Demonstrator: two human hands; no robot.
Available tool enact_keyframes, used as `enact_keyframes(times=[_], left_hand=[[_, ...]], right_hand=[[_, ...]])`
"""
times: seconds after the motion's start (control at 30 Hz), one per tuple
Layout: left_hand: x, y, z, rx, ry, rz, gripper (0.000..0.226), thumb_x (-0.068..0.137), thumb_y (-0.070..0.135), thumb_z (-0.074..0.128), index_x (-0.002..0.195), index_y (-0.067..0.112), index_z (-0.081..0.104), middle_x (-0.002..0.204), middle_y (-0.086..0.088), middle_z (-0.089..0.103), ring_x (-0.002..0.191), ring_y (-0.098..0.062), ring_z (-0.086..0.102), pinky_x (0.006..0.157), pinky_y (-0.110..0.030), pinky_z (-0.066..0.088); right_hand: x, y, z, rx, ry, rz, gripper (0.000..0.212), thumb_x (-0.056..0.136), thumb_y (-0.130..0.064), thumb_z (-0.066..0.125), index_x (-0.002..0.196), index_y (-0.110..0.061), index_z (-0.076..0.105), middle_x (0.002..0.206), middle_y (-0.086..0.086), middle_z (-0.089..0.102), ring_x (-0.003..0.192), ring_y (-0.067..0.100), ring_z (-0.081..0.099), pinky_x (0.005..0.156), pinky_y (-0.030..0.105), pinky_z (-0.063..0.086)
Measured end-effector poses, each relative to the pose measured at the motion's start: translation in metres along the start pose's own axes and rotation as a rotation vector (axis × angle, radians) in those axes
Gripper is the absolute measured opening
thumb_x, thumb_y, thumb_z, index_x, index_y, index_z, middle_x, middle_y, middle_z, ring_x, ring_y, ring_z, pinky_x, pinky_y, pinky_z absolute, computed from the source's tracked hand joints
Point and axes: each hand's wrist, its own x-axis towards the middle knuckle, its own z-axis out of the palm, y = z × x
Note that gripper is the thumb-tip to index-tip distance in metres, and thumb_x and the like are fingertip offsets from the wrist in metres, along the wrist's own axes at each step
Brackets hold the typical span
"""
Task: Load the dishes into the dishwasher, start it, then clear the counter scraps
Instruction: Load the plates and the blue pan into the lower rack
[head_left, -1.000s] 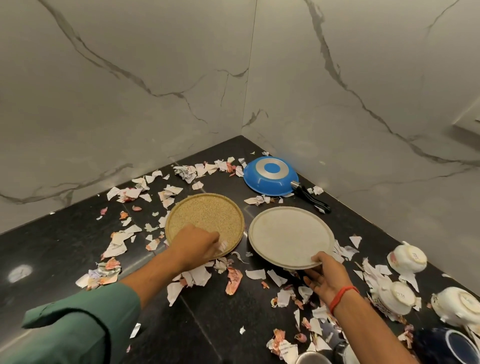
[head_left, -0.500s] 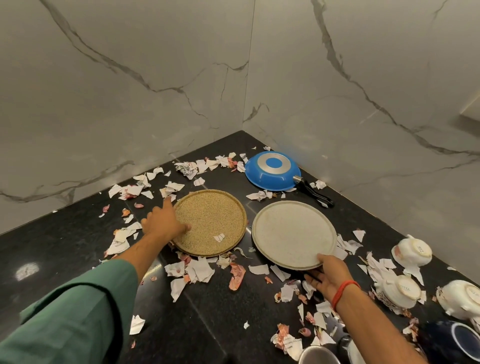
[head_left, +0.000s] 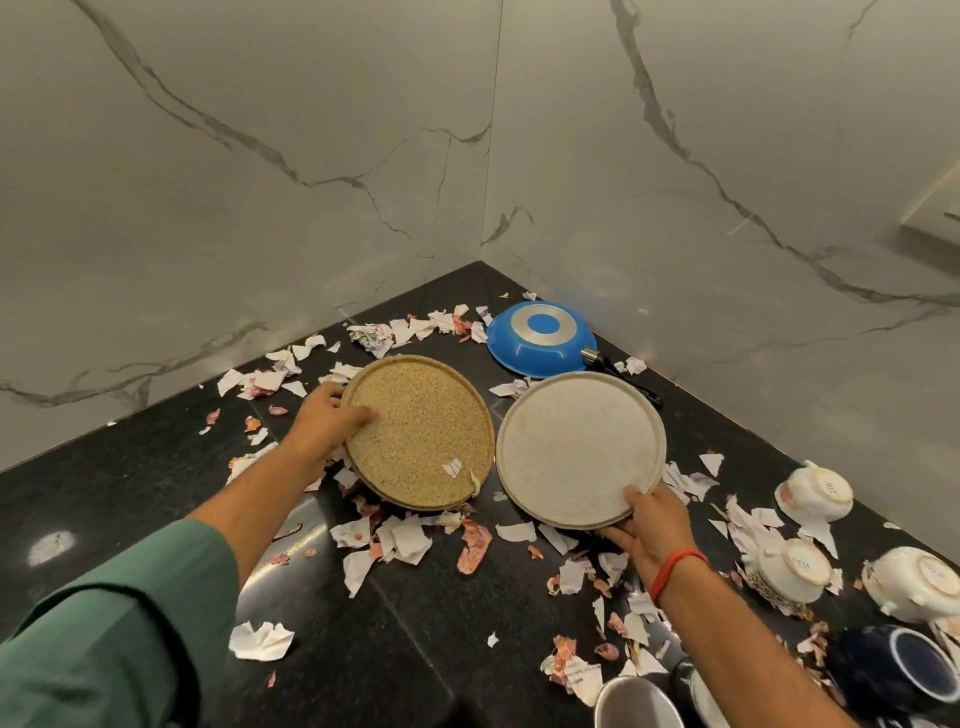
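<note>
A tan speckled plate (head_left: 421, 436) is tilted up off the black counter (head_left: 130, 499); my left hand (head_left: 327, 421) grips its left rim, thumb on top. A pale grey plate (head_left: 576, 447) beside it is also lifted at its near edge, where my right hand (head_left: 649, 525) pinches the rim, thumb on top and fingers underneath. Torn paper and peel scraps (head_left: 400, 540) litter the counter around both plates; one small scrap (head_left: 452, 468) lies on the tan plate.
An upturned blue pan (head_left: 540, 338) with a black handle lies in the corner behind the plates. Three white upturned cups (head_left: 813, 491) sit at the right, a dark blue mug (head_left: 904, 670) and a steel tumbler (head_left: 636, 701) near the bottom edge. Marble walls close off the back.
My left hand moved from the tan plate's near edge to its left rim and gripped it. Both plates have come up off the counter.
</note>
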Motion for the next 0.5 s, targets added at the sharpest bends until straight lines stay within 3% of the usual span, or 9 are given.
enact_keyframes(times=[0.1, 0.2, 0.33, 0.4, 0.5], left_hand=[[-0.025, 0.015, 0.006, -0.043, -0.089, 0.046, 0.026, 0.099, 0.013, 0.063, 0.124, 0.01, 0.055, 0.118, -0.01, 0.062, 0.102, -0.021, 0.063, 0.071, -0.027, 0.048], [-0.051, 0.016, 0.007, -0.067, -0.173, 0.067, 0.025, 0.106, 0.014, 0.051, 0.131, 0.014, 0.049, 0.121, -0.008, 0.063, 0.109, -0.024, 0.065, 0.083, -0.034, 0.055], [-0.076, 0.003, 0.0, -0.122, -0.106, 0.126, 0.02, 0.109, 0.013, 0.044, 0.119, 0.017, 0.06, 0.119, -0.008, 0.069, 0.104, -0.02, 0.068, 0.082, -0.036, 0.057], [-0.091, -0.003, -0.01, -0.145, -0.072, 0.206, 0.02, 0.109, 0.017, 0.045, 0.116, 0.021, 0.064, 0.12, -0.008, 0.07, 0.107, -0.022, 0.068, 0.091, -0.044, 0.057], [-0.123, -0.004, -0.028, -0.152, -0.052, 0.384, 0.022, 0.109, 0.018, 0.046, 0.116, 0.023, 0.066, 0.11, -0.001, 0.071, 0.105, -0.017, 0.067, 0.091, -0.041, 0.055]], right_hand=[[-0.01, -0.003, 0.003, 0.018, 0.008, -0.024, 0.043, 0.106, -0.009, 0.041, 0.147, -0.02, 0.044, 0.143, 0.011, 0.055, 0.123, 0.036, 0.058, 0.092, 0.053, 0.055], [-0.026, -0.007, 0.005, 0.138, -0.022, 0.01, 0.045, 0.103, -0.001, 0.045, 0.144, -0.018, 0.045, 0.138, 0.013, 0.057, 0.111, 0.035, 0.062, 0.084, 0.051, 0.056], [-0.049, -0.004, 0.01, 0.31, -0.1, 0.062, 0.055, 0.093, 0.014, 0.049, 0.14, -0.015, 0.046, 0.134, 0.016, 0.058, 0.096, 0.034, 0.063, 0.057, 0.05, 0.062], [-0.064, 0.003, 0.014, 0.356, -0.104, 0.068, 0.059, 0.092, 0.015, 0.049, 0.142, -0.015, 0.045, 0.136, 0.018, 0.056, 0.098, 0.036, 0.062, 0.05, 0.048, 0.06], [-0.088, 0.013, 0.017, 0.412, -0.071, 0.027, 0.052, 0.098, 0.005, 0.05, 0.144, -0.019, 0.044, 0.137, 0.017, 0.056, 0.113, 0.04, 0.058, 0.048, 0.05, 0.059]])
